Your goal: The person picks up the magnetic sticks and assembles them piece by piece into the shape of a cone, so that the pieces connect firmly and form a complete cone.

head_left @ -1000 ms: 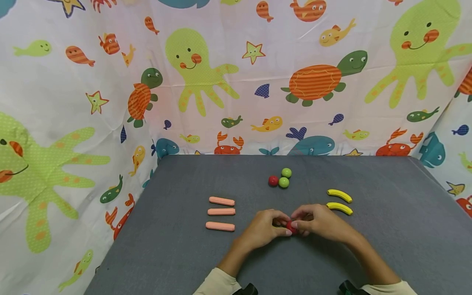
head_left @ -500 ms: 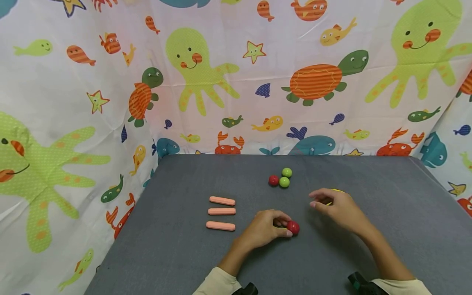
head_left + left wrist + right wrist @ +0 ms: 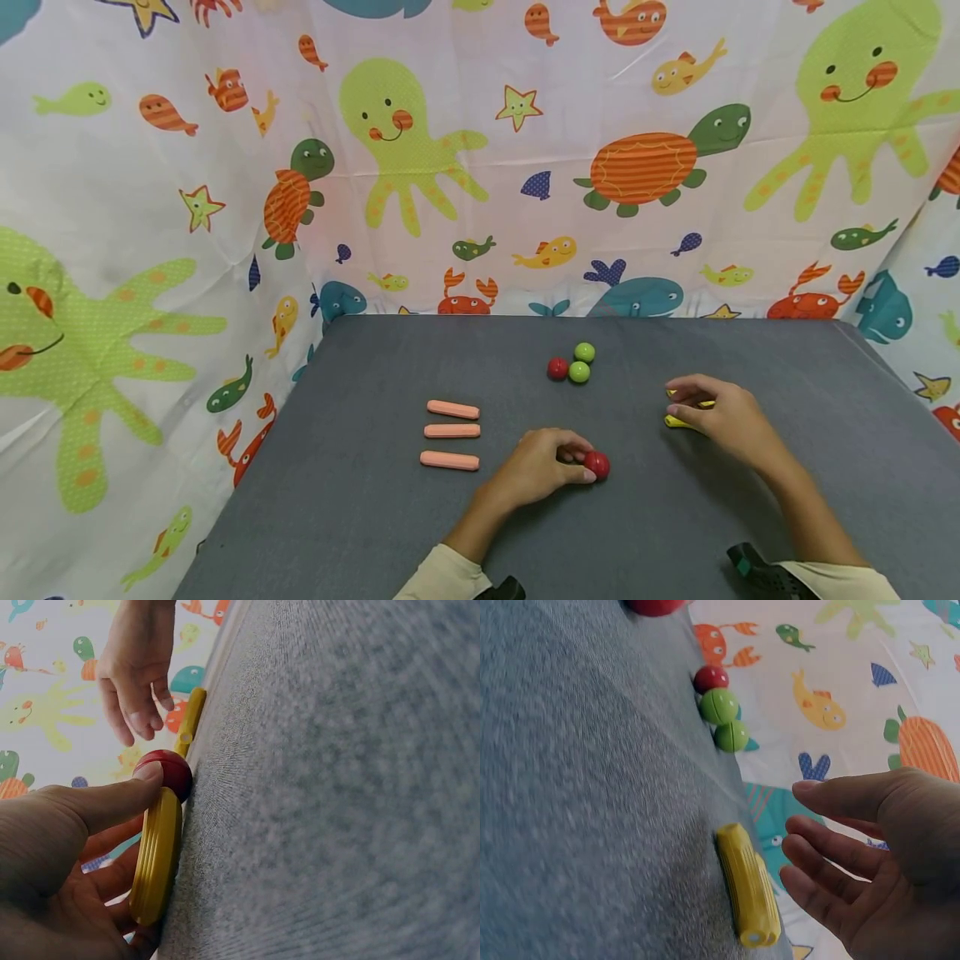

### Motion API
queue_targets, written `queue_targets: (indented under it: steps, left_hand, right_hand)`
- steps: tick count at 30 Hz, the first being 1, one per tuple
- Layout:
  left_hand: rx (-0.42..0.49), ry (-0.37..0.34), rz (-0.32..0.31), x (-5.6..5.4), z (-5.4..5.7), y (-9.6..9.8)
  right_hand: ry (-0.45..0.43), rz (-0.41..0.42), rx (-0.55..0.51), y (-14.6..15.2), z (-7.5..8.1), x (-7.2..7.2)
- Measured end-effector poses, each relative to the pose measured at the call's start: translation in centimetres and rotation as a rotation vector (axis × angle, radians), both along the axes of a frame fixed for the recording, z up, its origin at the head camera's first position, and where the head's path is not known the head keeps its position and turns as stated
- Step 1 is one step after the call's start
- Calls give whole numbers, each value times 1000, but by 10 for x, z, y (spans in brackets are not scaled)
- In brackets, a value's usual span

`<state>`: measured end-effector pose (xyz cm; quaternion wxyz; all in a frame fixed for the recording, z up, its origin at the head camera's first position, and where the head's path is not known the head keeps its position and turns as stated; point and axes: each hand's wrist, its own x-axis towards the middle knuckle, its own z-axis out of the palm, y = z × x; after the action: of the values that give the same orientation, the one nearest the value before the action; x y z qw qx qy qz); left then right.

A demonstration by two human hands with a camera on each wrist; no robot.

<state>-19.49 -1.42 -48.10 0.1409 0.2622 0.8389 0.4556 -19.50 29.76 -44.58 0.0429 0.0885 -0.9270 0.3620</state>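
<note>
My left hand [image 3: 542,467] pinches a red ball [image 3: 597,465] between thumb and fingers on the grey table. In the left wrist view the thumb presses the red ball [image 3: 174,777], and a yellow toy banana [image 3: 156,859] lies against it, beside the fingers. My right hand [image 3: 723,417] hovers over two yellow toy bananas [image 3: 677,422], covering much of them in the head view. In the right wrist view its fingers are apart and relaxed, with a gap between them and the bananas [image 3: 744,889].
Three pink sausage-like sticks [image 3: 452,431] lie in a column left of the left hand. Farther back, a red ball [image 3: 557,369] and two green balls [image 3: 579,372] sit together. A curtain printed with sea animals [image 3: 450,167] hangs behind the table [image 3: 375,542].
My right hand has left the red ball and moved right and away to above the two bananas. The left hand stays in place, still holding the red ball.
</note>
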Motion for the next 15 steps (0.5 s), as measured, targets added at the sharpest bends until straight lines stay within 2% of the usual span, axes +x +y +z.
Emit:
queue_targets:
  steps: [15]
  left_hand:
    - [-8, 5, 2, 0, 1, 0]
  right_hand:
    - [-72, 21, 34, 13, -9, -6]
